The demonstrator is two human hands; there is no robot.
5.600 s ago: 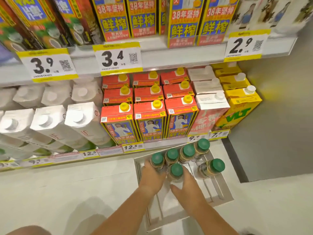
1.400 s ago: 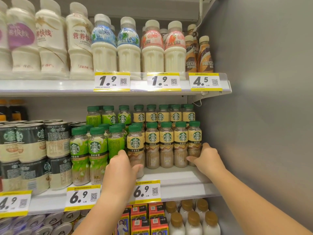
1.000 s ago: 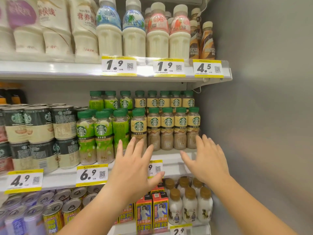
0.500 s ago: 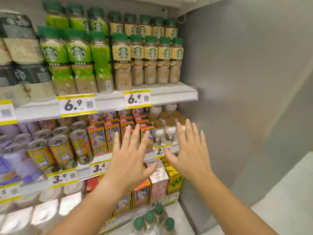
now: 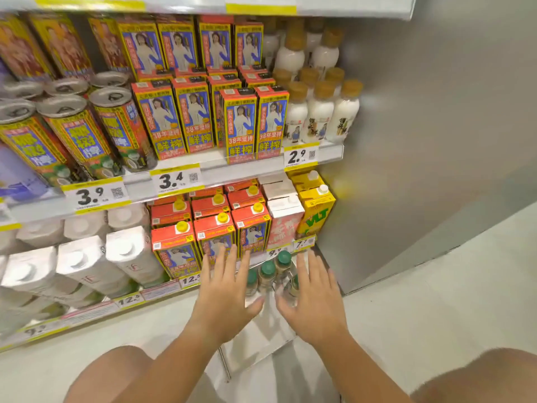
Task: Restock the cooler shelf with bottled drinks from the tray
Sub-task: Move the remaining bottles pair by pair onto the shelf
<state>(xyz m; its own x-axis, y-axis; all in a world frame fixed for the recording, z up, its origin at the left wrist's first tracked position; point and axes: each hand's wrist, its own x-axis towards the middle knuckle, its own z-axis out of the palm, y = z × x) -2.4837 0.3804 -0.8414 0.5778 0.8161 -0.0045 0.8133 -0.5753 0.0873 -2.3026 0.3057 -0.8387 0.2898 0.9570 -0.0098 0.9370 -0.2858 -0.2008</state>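
Where they hovered higher before, both splayed, empty hands, left (image 5: 223, 289) and right (image 5: 313, 298), now flank round green-capped clear plastic bottles (image 5: 268, 275) in the flat white tray (image 5: 261, 338).

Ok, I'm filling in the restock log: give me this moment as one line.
phase: reach for tray | left hand: open, empty | right hand: open, empty | green-capped bottles: upright in tray on floor

Access, floor level: my left hand (image 5: 225, 298) and right hand (image 5: 315, 301) hung spread and empty over the tray (image 5: 255, 341), a clear gap between them above the green-capped bottles (image 5: 267, 274). Bottom shelf packed: red juice cartons (image 5: 215, 231) and white cartons (image 5: 87, 263) stood to its front edge. Grey cooler wall (image 5: 421, 141) closed the right. Pale floor (image 5: 436, 301) lay bare rightward.
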